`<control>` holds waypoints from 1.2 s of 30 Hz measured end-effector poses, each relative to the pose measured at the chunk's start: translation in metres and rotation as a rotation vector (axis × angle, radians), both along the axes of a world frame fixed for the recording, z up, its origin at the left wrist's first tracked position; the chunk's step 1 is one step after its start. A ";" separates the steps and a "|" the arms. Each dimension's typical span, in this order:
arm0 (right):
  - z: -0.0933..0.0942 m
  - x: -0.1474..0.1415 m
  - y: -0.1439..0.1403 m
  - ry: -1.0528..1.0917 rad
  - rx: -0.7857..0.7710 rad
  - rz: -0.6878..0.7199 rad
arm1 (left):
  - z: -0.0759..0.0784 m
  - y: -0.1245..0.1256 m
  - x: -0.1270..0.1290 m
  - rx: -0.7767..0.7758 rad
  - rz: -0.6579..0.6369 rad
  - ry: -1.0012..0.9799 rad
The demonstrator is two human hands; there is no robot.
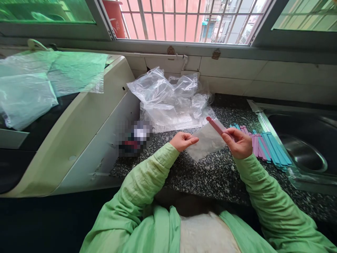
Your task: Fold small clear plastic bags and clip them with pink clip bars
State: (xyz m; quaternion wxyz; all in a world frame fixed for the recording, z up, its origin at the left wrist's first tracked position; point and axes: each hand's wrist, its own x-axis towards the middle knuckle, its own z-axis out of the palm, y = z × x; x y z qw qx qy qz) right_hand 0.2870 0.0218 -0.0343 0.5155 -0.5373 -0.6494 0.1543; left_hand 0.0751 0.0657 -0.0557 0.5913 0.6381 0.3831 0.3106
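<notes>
Between my hands is a small clear plastic bag (pixel 206 142), held above the speckled counter. My left hand (pixel 183 140) pinches the bag's left edge between thumb and fingers. A pink bag sealing clip (pixel 216 125) lies along the bag's upper right edge, and my right hand (pixel 239 142) is closed around its lower end. Whether the clip is fastened on the bag cannot be made out. Just right of my right hand lies a row of pink and blue sealing clips (pixel 265 147), partly hidden behind that hand.
Crumpled clear plastic bags (pixel 173 98) are heaped by the tiled wall. A steel sink (pixel 302 151) is at the right. A washing machine (pixel 86 123) with plastic sheets on it stands left, beside a blurred-out object (pixel 135 138). The granite counter (pixel 200 175) ends before my body.
</notes>
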 end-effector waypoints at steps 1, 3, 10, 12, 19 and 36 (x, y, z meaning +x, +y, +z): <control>0.001 0.001 0.000 0.007 -0.007 -0.016 | 0.000 0.000 0.000 0.003 -0.005 0.010; 0.002 0.004 0.000 0.015 -0.019 -0.043 | 0.000 0.000 0.001 0.008 -0.010 0.023; 0.006 0.007 0.000 0.057 -0.012 -0.063 | -0.001 0.000 0.004 -0.002 -0.012 0.044; 0.006 0.007 0.000 0.066 -0.012 -0.058 | -0.002 0.001 0.004 0.010 -0.022 0.058; 0.008 0.006 -0.002 0.076 -0.007 -0.023 | -0.006 0.003 0.000 0.019 -0.080 0.122; 0.009 -0.016 -0.007 -0.125 -0.197 0.330 | 0.012 0.000 -0.007 0.104 0.022 -0.230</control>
